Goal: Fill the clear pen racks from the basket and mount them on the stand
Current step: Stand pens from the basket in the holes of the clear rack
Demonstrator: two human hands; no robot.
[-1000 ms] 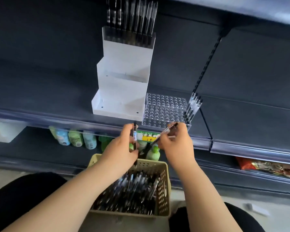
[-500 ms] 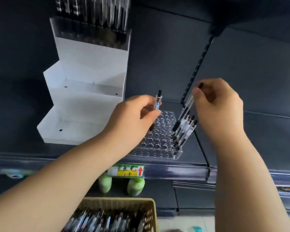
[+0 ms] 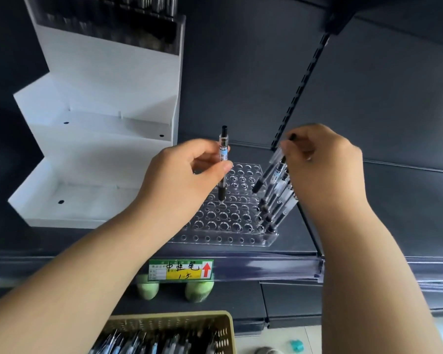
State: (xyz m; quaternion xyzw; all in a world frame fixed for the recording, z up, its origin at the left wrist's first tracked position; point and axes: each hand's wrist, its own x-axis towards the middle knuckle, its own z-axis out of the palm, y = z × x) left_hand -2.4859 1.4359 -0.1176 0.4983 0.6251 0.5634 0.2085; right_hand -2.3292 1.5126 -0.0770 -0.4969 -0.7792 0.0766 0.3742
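Observation:
A clear pen rack (image 3: 228,221) with many round holes lies on the dark shelf. Several pens (image 3: 276,200) stand in its right-hand column. My left hand (image 3: 182,180) pinches a black pen (image 3: 223,162) upright, its tip just above a hole near the rack's middle. My right hand (image 3: 325,159) holds a second pen (image 3: 269,172) by its top, slanted, with its tip over the rack's far right holes. The white stepped stand (image 3: 100,134) rises left of the rack; a filled rack (image 3: 113,24) sits on its top step. The beige basket (image 3: 223,325) of pens is at the bottom.
A slotted upright rail (image 3: 302,85) runs up the dark back panel right of the rack. A green and yellow price tag (image 3: 180,269) hangs on the shelf edge. Two green bottle tops (image 3: 198,290) show on the shelf below.
Both hands rose from the basket to the rack, each with a pen. In the last half second the pens dropped closer to the holes and the view moved nearer.

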